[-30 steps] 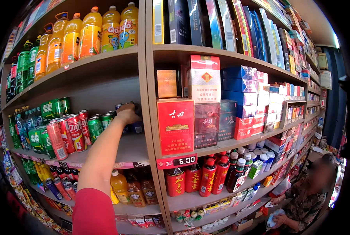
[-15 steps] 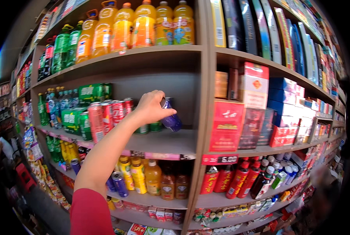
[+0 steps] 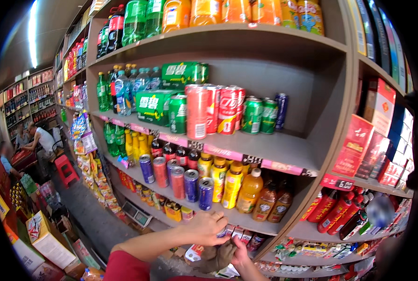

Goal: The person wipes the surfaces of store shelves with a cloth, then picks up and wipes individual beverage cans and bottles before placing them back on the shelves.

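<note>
My left hand point(image 3: 208, 228) is low in front of the shelving, its fingers closed over a small can point(image 3: 223, 232) of which only a sliver shows. Right below it, my right hand point(image 3: 241, 255) grips a crumpled brown cloth point(image 3: 218, 256) pressed up against the can. A red sleeve covers my left upper arm. Just above the hands, blue and red cans point(image 3: 190, 185) stand in a row on a lower shelf. On the middle shelf, red cans point(image 3: 213, 110), green cans point(image 3: 260, 114) and one blue can point(image 3: 281, 110) stand side by side.
The wooden shelving point(image 3: 284, 150) fills the view, with orange bottles on top, juice bottles point(image 3: 232, 187) lower down and red cartons point(image 3: 363, 145) on the right. An aisle with boxes point(image 3: 45, 239) and a red stool point(image 3: 67, 169) runs along the left. Two people sit at the far left.
My left hand took a blue can off the middle shelf and came down with it to the cloth in my right hand. The view has swung left and downward.
</note>
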Motion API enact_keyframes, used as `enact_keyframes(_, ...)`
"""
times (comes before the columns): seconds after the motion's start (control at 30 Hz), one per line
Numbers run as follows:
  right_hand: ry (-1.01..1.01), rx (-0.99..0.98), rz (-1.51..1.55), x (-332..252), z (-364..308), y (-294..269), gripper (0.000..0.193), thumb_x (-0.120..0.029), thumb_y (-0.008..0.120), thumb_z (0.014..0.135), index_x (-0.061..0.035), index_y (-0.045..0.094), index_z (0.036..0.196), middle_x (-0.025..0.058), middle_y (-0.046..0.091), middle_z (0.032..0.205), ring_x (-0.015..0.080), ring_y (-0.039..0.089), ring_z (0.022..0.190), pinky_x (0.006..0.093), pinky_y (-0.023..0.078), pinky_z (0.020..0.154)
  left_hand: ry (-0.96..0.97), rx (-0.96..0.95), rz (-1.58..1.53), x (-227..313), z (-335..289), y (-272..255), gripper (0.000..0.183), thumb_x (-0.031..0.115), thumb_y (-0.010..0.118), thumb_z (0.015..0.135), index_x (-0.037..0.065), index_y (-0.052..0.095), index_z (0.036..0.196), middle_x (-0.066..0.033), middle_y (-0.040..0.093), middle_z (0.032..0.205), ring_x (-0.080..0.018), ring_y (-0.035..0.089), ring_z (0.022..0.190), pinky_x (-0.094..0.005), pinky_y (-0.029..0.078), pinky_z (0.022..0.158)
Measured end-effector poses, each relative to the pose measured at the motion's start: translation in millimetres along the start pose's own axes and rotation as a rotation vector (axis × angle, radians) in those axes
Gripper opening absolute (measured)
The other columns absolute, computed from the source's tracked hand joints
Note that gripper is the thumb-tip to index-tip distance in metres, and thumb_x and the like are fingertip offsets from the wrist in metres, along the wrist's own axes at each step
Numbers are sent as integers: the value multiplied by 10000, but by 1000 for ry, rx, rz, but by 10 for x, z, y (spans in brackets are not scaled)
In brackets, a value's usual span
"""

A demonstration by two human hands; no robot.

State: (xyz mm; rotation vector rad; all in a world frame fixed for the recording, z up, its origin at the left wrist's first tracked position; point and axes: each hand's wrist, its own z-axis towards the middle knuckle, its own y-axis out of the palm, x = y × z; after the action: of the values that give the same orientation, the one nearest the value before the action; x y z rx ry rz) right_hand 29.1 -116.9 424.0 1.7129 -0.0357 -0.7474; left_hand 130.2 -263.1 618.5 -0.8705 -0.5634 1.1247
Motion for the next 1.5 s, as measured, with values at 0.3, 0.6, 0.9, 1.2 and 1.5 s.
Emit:
enact_keyframes(0.3,-47,-51,-125,182,160,313,425,-214,630,833,38,510,1154,148,605,1061,262,602,971,403,479,875,-425,482,-1378,-208,-612,683,1113,113,885,508,19,223,1397,-187,464,1266,-271,516,1134,-399,414,953)
enact_keyframes(0.6,6,8,22,203,144,324,355,-297,615,852,6,581,1032,120,622,1003,218,616,892,351,502,817,-302,446,-765,-94,-369,718,1190,391,885,438,-102,259,1322,-157,573,1078,-232,583,973,-340,438,894)
enact_keyframes(0.9,-253,237,-588,-149,-205,173,192,-160,717,777,-26,619,872,29,623,799,99,571,697,258,477,618,-519,208,-839,-162,-611,654,568,149,821,560,-6,534,1024,-101,635,879,-178,629,795,-312,504,714)
enact_keyframes(1.2,-1021,-429,-1725,-413,-386,1119,270,-118,690,734,14,546,920,168,538,866,341,530,866,378,470,772,-462,-32,-916,59,-742,1078,682,290,828,541,-25,507,1053,-159,635,882,-261,649,813,-350,504,710)
enact_keyframes(1.5,-1010,-294,-1898,-556,-261,992,222,-70,702,711,11,544,844,155,571,874,313,581,808,380,496,689,-552,-135,-573,93,-620,1022,690,317,802,528,8,512,1072,-172,622,859,-336,631,828,-405,499,690)
